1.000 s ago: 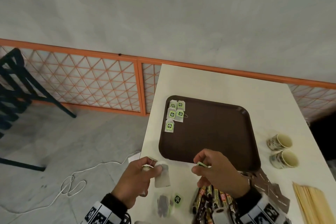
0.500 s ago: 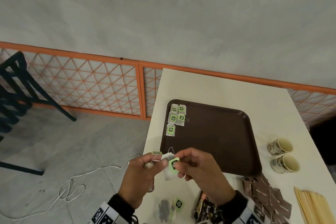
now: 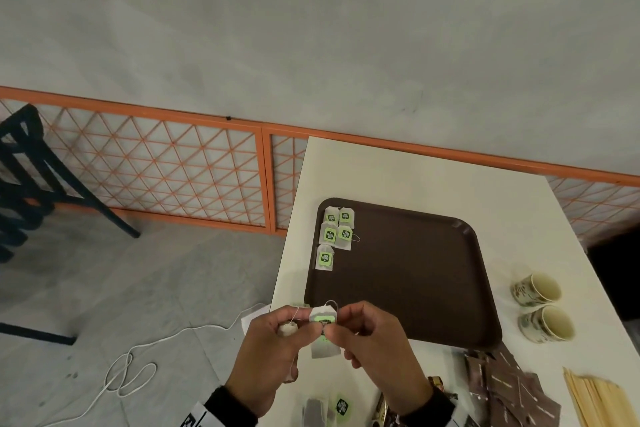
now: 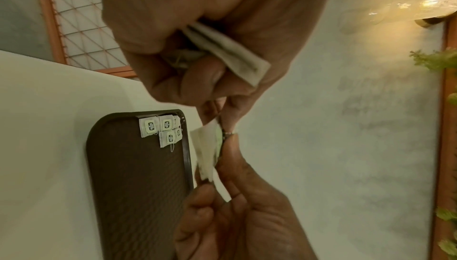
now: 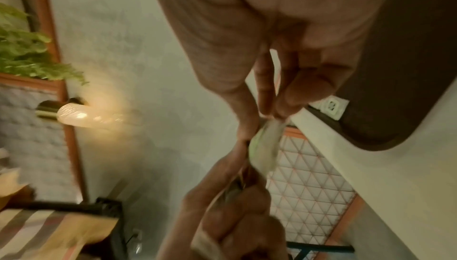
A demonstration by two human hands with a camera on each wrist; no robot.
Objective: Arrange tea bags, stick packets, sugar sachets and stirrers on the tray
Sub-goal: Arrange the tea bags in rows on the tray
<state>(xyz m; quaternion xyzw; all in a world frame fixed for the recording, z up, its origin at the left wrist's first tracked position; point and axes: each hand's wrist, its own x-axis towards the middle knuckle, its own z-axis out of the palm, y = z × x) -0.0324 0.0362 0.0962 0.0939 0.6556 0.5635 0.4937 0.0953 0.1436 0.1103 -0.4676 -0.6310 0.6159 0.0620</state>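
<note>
Over the table's left edge, just short of the brown tray (image 3: 415, 274), both hands hold one white tea bag (image 3: 323, 340) with a green tag. My left hand (image 3: 306, 326) pinches the bag's left side and keeps a second tea bag (image 4: 230, 53) folded in its palm. My right hand (image 3: 334, 328) pinches the green tag against the bag. In the left wrist view the bag (image 4: 205, 147) hangs between the two pinches. Several tea bags (image 3: 334, 236) lie in the tray's far left corner. Elsewhere the tray is bare.
Two paper cups (image 3: 536, 289) lie on their sides right of the tray. Brown sugar sachets (image 3: 512, 388), wooden stirrers (image 3: 599, 399), stick packets (image 3: 384, 406) and loose tea bags (image 3: 325, 409) lie along the table's near edge. A white cable (image 3: 131, 367) and a dark chair (image 3: 31, 177) are on the floor to the left.
The hands have come together. The right hand brought the green tag onto the bag held by the left, and both rose slightly toward the tray's near edge.
</note>
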